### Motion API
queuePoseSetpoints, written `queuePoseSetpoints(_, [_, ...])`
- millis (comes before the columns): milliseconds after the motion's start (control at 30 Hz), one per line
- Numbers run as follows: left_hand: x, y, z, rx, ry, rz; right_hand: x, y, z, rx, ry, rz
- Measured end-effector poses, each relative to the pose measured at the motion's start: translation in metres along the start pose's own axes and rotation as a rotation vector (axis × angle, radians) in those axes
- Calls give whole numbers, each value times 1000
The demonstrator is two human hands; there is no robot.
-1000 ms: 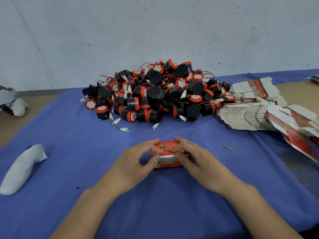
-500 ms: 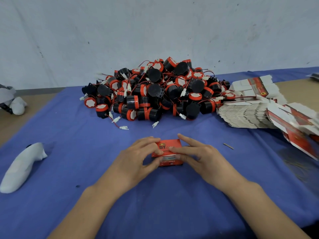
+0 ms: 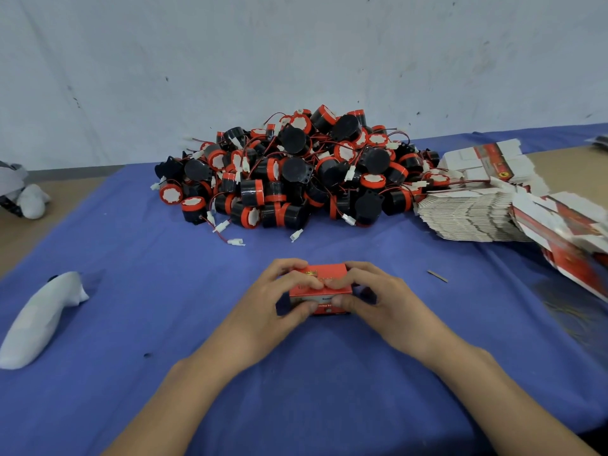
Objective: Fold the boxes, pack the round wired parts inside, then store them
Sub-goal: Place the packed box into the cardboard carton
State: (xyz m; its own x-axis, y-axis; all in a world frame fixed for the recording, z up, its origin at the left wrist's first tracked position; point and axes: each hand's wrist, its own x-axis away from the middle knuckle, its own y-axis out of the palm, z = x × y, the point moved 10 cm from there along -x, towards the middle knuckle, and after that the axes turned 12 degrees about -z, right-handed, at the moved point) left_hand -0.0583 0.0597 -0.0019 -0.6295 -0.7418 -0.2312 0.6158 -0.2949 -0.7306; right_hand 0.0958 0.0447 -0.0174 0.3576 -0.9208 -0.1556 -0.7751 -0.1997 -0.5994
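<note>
Fingers [image 3: 296, 280] tighter round red box [image 3: 329, 271]

**Layout on the covered table**

At front centre, on the cloth [image 3: 148, 274]: a folded box [image 3: 324, 284], gripped between left hand [image 3: 273, 311] on its left side and right hand [image 3: 378, 304] on its right. Behind it, well apart, toward the wall: a heap of round wired parts [image 3: 296, 172]. Touching the heap's right edge: a stack of flat boxes [image 3: 473, 215], spilling rightward. Right of the folded box, before the stack: a small strip [image 3: 437, 276]. Far left on the cloth: a bundle [image 3: 36, 317]. Behind that, on the bare table [image 3: 49, 232]: a second bundle [image 3: 29, 200].
</note>
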Motion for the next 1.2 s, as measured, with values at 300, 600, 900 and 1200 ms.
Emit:
queuePoseSetpoints(300, [-6, -18, 38, 494, 7, 367, -4, -3, -31, -580, -61, 282])
queuePoseSetpoints(600, [-19, -16, 44, 633, -9, 463, -5, -6, -30, -779, -3, 466])
queuePoseSetpoints(900, [-20, -11, 37, 576, -63, 539, 0, 0, -18, -831, 104, 514])
queuePoseSetpoints(1200, [-22, -8, 56, 590, -17, 582, 19, -12, -20, -890, 117, 651])
